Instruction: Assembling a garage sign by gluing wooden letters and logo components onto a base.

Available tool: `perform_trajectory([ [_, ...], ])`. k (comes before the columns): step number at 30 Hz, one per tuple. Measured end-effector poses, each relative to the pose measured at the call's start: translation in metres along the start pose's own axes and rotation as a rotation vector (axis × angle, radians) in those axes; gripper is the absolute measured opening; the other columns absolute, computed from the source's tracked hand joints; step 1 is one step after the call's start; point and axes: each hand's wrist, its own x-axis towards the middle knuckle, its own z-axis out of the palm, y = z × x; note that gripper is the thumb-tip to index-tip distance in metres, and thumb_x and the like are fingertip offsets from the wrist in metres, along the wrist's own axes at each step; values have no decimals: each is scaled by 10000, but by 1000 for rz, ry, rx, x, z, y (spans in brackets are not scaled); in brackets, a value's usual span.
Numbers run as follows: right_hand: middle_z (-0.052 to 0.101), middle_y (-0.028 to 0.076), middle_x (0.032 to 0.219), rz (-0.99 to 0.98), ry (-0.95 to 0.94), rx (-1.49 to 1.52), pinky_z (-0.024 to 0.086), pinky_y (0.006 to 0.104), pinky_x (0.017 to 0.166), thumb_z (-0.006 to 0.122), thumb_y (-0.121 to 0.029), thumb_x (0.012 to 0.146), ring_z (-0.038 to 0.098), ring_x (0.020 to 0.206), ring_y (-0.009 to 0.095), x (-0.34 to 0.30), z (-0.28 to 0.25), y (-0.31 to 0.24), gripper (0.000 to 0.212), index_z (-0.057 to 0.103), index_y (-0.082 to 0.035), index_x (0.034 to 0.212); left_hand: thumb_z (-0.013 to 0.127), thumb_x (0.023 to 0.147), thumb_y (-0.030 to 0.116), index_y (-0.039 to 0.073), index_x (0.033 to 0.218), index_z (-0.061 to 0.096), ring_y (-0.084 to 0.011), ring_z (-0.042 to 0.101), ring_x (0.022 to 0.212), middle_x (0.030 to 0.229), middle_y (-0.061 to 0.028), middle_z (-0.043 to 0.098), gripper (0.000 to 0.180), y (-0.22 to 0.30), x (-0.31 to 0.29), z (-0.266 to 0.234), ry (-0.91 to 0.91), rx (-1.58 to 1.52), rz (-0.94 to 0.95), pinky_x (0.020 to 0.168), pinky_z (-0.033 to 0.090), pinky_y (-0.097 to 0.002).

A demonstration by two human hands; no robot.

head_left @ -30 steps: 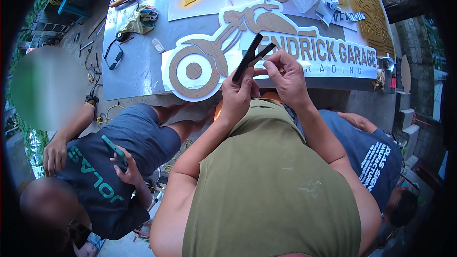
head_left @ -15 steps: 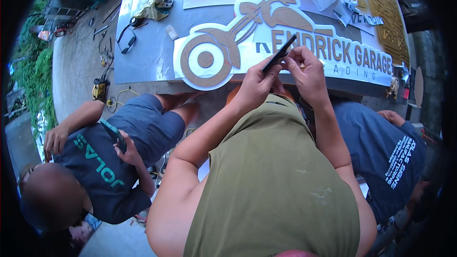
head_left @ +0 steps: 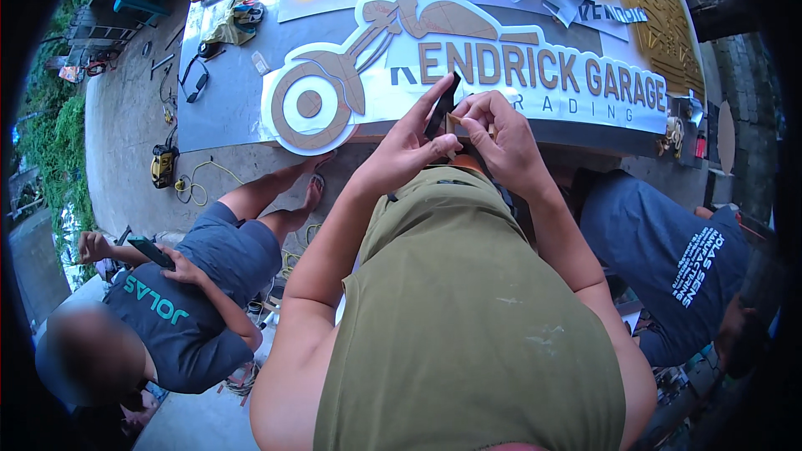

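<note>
Black strip (head_left: 440,108), mid-frame: your left hand (head_left: 403,150) grips it; your right hand (head_left: 503,135) has fingers bunched alongside, hold unclear. Likely light, fairly stiff; pinch its long edges.

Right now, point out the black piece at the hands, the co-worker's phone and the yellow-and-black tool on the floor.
Black piece (head_left: 444,103): head view, near its middle.
Co-worker's phone (head_left: 151,251): head view, middle of its length.
Yellow-and-black tool (head_left: 163,168): head view, its body.

One black strip (head_left: 442,107), one motorcycle sign (head_left: 476,50), two dark shirts (head_left: 184,338), one phone (head_left: 151,251)
</note>
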Motion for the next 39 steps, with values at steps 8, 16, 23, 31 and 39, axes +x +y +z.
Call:
perform_trajectory([
  [8, 679, 106, 968, 20, 15, 124, 519, 304, 734, 645, -55, 1025, 632, 842, 124, -15, -37, 30, 142, 526, 4, 976, 838, 857, 105, 94, 1501, 529, -230, 589, 1268, 1523, -104, 484, 714, -10, 13, 34, 59, 678, -12, 1026, 526, -384],
  [16, 673, 86, 995, 14, 27, 241, 526, 291, 802, 645, -62, 1034, 633, 889, 117, -42, -37, 33, 115, 547, -7, 1011, 658, 826, -159, 24, 1079, 736, -264, 758, 950, 1024, -110, 772, 323, -47, 11, 47, 249, 868, 436, 838, 618, -360],
  [23, 647, 84, 1015, -7, 102, 445, 483, 220, 757, 611, -51, 1052, 572, 838, 65, -55, -18, -5, 74, 543, -30, 1033, 575, 811, -232, 26, 1091, 761, -263, 759, 1028, 1081, -131, 774, 424, -33, -17, 9, 335, 952, 570, 875, 611, -348],
  [31, 587, 66, 956, -126, 348, 483, 462, 217, 659, 564, -126, 1096, 515, 740, 67, -53, 8, -44, 95, 519, -49, 1062, 631, 999, -40, 16, 1091, 736, -122, 713, 838, 968, -54, 758, 151, -23, -62, -104, 559, 566, 324, 741, 566, -278],
  [39, 593, -35, 739, 491, 370, 173, 467, 232, 588, 749, -232, 1003, 557, 645, 44, -70, 96, 63, 230, 636, -38, 958, 626, 1060, 82, -3, 1104, 693, -60, 632, 753, 940, -28, 737, 117, -10, -83, -195, 589, 474, 219, 676, 500, -234],
])
